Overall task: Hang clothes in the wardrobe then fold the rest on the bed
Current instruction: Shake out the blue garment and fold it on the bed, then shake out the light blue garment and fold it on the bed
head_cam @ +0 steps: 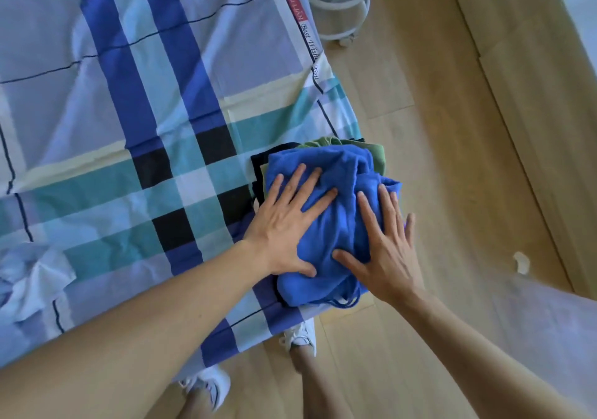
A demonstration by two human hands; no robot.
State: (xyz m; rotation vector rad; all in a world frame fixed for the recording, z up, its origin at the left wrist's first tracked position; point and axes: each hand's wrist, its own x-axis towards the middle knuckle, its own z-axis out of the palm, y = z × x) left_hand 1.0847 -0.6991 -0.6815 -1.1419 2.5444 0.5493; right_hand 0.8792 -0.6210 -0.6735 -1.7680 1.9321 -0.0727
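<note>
On plaid bed (135, 102), folded pile (326, 225); wood floor (436, 147).

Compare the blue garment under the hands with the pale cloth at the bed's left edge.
The blue garment is folded compactly; the pale cloth lies crumpled. The blue garment tops a stack over a green garment and a black garment; the pale cloth lies alone. The left hand and right hand press flat on the blue garment; nothing touches the pale cloth. Both are on the bed.
</note>
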